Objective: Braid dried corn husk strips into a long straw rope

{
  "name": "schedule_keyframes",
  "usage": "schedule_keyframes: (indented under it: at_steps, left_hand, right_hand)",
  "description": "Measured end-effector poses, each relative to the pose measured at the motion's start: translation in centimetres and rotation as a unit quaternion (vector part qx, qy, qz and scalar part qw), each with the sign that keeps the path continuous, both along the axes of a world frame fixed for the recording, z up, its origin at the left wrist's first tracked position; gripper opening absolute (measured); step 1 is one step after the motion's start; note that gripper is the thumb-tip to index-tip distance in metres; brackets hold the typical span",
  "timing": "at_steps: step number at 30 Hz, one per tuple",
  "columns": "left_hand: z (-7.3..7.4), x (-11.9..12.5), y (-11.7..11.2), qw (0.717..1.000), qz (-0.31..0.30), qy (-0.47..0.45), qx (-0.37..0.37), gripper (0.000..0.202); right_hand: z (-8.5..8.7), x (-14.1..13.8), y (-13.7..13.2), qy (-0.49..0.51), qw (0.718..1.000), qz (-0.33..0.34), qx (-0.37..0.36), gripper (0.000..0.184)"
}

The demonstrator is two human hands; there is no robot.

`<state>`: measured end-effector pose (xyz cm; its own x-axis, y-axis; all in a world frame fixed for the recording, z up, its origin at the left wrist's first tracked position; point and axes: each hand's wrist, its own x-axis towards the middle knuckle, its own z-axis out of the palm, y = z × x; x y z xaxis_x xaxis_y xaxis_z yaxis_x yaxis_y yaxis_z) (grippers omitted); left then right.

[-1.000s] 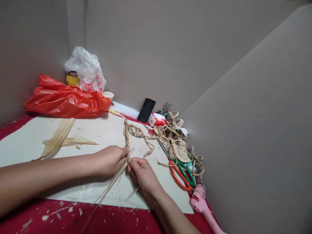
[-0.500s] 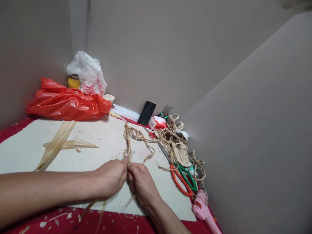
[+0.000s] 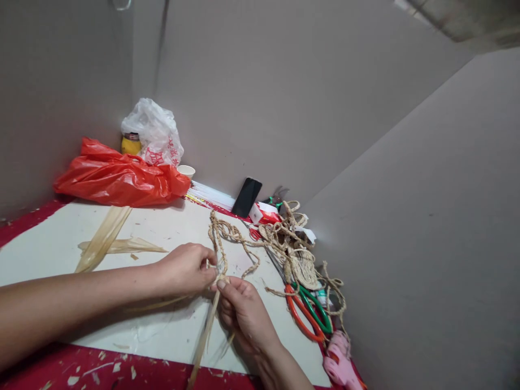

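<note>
Straw-coloured braided cord (image 3: 221, 249) is pinched at its near end, over the white sheet (image 3: 162, 336), between the closed thumb and fingers of the right hand (image 3: 246, 311). The left hand (image 3: 187, 268) is held just beside it, fingers curled; what is gripped there cannot be told. A pale strip (image 3: 205, 336) is seen below the pinch.

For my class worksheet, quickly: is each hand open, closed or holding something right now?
Left hand: curled beside the braid; whether it grips a strand cannot be told.
Right hand: closed, pinching the braid's near end.
</note>
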<state>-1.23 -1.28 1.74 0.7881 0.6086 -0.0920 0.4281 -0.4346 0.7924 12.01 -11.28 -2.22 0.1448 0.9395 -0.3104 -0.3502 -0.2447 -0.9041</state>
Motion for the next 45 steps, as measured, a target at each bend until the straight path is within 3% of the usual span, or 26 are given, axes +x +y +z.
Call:
schedule_keyframes:
  at_steps: [1, 3, 5, 7, 14, 24, 28, 33, 37, 41, 45]
  left_hand:
    - [-0.4, 0.2, 0.2, 0.999, 0.013, -0.031, -0.031, 0.026]
    - [-1.4, 0.8, 0.2, 0.984, -0.003, -0.064, -0.168, 0.03]
    - [-2.2, 1.1, -0.1, 0.945, -0.036, -0.06, -0.319, 0.026]
    - [-2.4, 1.2, -0.3, 0.918, -0.055, -0.056, -0.389, 0.018]
    - [-2.5, 0.7, 0.2, 0.937, -0.113, -0.054, -0.327, 0.022]
    - [-2.7, 0.7, 0.0, 0.989, -0.093, -0.031, -0.115, 0.026]
    - [-3.0, 1.0, 0.0, 0.986, -0.088, -0.04, -0.134, 0.025]
    - [-3.6, 1.4, 0.1, 0.958, -0.067, -0.045, -0.276, 0.024]
    - [-3.5, 1.4, -0.5, 0.943, -0.021, -0.031, -0.331, 0.024]
    - [-3.5, 1.4, -0.8, 0.953, -0.016, -0.04, -0.301, 0.023]
    - [-4.0, 1.4, -0.7, 0.967, -0.028, -0.056, -0.248, 0.022]
  right_hand:
    - [0.1, 0.1, 0.0, -0.002, 1.0, 0.002, 0.0, 0.03]
    - [0.1, 0.3, 0.1, -0.013, 1.0, 0.013, 0.003, 0.031]
    - [0.0, 0.5, 0.1, -0.025, 0.999, 0.03, 0.006, 0.034]
    - [0.1, 0.7, 0.1, -0.036, 0.998, 0.053, 0.003, 0.035]
    - [0.5, 1.7, -0.1, -0.047, 0.992, 0.113, -0.006, 0.035]
    - [0.4, 2.3, 0.1, -0.133, 0.982, 0.136, -0.013, 0.037]
    - [0.6, 2.5, 0.1, -0.223, 0.965, 0.14, 0.018, 0.035]
    - [1.2, 2.3, -0.1, -0.35, 0.923, 0.153, 0.051, 0.028]
    - [1.1, 1.8, -0.5, -0.518, 0.842, 0.13, 0.074, 0.027]
    - [0.8, 1.4, -1.0, -0.612, 0.781, 0.115, 0.059, 0.026]
    - [1.4, 1.6, -1.2, -0.605, 0.784, 0.131, 0.055, 0.025]
